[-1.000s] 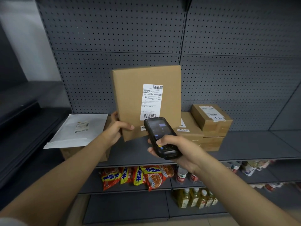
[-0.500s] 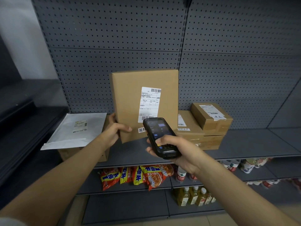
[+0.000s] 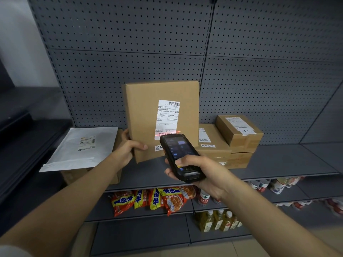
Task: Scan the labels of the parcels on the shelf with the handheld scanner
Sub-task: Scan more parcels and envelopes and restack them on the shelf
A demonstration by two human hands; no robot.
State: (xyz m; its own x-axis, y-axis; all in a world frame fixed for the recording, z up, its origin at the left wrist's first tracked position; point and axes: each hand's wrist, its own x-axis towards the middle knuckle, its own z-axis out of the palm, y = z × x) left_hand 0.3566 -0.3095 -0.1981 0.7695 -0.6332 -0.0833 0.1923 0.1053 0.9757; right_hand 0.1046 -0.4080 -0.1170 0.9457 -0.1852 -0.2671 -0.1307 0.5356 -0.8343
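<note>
A flat brown cardboard parcel (image 3: 143, 115) stands upright over the grey shelf (image 3: 278, 162). My left hand (image 3: 128, 148) grips its lower left edge. A white label (image 3: 167, 119) faces me, and a red scan line crosses its lower barcode. My right hand (image 3: 200, 173) holds the black handheld scanner (image 3: 179, 156), pointed at that label, thumb on its keypad. To the right sit a flat brown box (image 3: 213, 143) and a smaller box (image 3: 239, 129) stacked on another, each with labels. A white mailer bag (image 3: 81, 148) lies on a box at the left.
Grey pegboard (image 3: 259, 71) backs the shelf. The lower shelf carries red and yellow snack bags (image 3: 154, 199) and bottles (image 3: 204, 198); yellow drink bottles (image 3: 219, 221) stand further down. Cans (image 3: 274, 185) sit at the lower right. A dark cabinet (image 3: 22, 138) stands at the left.
The parcel has lowered slightly and tilted more upright in my left hand. A red scan line now shows on the label's lower barcode. The scanner has stayed close in front of it.
</note>
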